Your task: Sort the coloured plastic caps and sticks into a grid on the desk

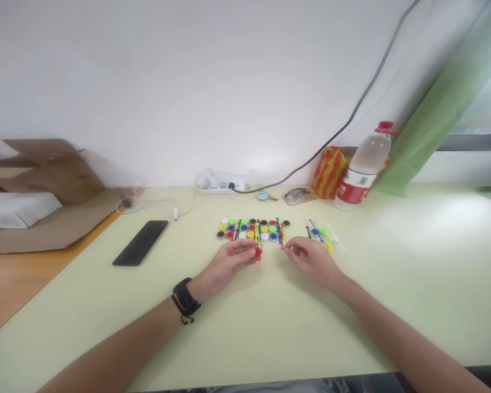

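My left hand (229, 262) is closed in a pinch on a small red disc (258, 252), just in front of rows of coloured discs (243, 235). Thin coloured sticks lie between groups of these discs. To the right, my right hand (315, 263) has thumb and forefinger pressed together on the near end of a thin red stick (282, 241). Whether that stick is lifted off the table I cannot tell. Beyond the right hand lies a loose group of sticks and discs, with a blue stick (316, 231) and a yellow disc (329, 248) among them.
A black phone (141, 243) lies on the pale table (237, 333) at left, near a cardboard box (65, 180). At the wall are a power strip (223, 184) and cable. A large water bottle (362, 172) stands by a striped bag (329, 172) at back right.
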